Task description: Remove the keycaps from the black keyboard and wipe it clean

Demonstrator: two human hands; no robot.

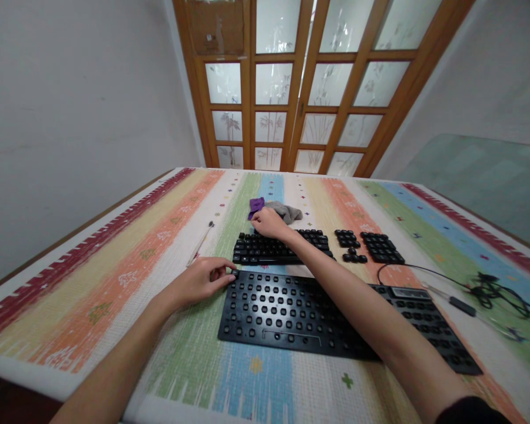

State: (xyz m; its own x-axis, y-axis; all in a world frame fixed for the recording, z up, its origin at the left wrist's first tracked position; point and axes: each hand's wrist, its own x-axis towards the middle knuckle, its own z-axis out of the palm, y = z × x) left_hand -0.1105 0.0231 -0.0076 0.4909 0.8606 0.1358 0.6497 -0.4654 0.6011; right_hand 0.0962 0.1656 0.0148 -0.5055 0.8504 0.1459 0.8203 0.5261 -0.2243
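Observation:
A black keyboard base (287, 306), most of its keycaps off, lies in front of me on the striped cloth. At its top left corner my left hand (209, 278) has curled fingers, with thumb and index fingertips at a small black keycap (235, 272). My right hand (268, 222) reaches across the base to the far edge of the loose keycaps (265, 250), which are laid out in rows. Its fingers are pinched together and pointing down; whatever is between them is hidden. My right forearm covers part of the base and of the keycap rows.
Behind the right hand lie a purple and grey cloth (287, 212). More keycaps (382, 247) sit in groups to the right. A black cable (490, 294) coils at far right, near a dark-handled tool (461, 306). A thin stick-like tool (203, 238) lies left.

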